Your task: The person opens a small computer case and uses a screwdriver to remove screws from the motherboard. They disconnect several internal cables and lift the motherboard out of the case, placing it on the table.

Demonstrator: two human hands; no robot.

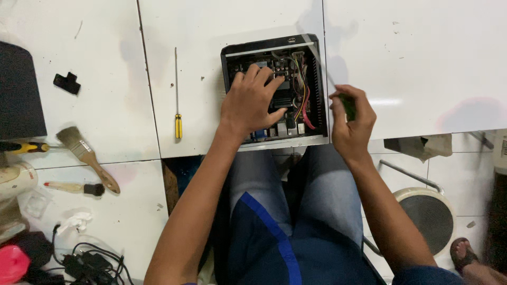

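A small black computer case (319,84) lies open on the white table, its circuit board and coloured wires (302,89) showing. My left hand (252,100) rests inside it, fingers spread over the board. My right hand (349,119) hovers just right of the case, closed around the green handle of a screwdriver (348,105) whose thin shaft slants up toward the case's far right corner.
A long thin screwdriver with a yellow handle (178,124) lies left of the case. Further left are two brushes (87,155) (79,188), a small black part (67,83), a dark box (18,92) and tangled cables (90,261). A fan (430,214) stands on the floor at right.
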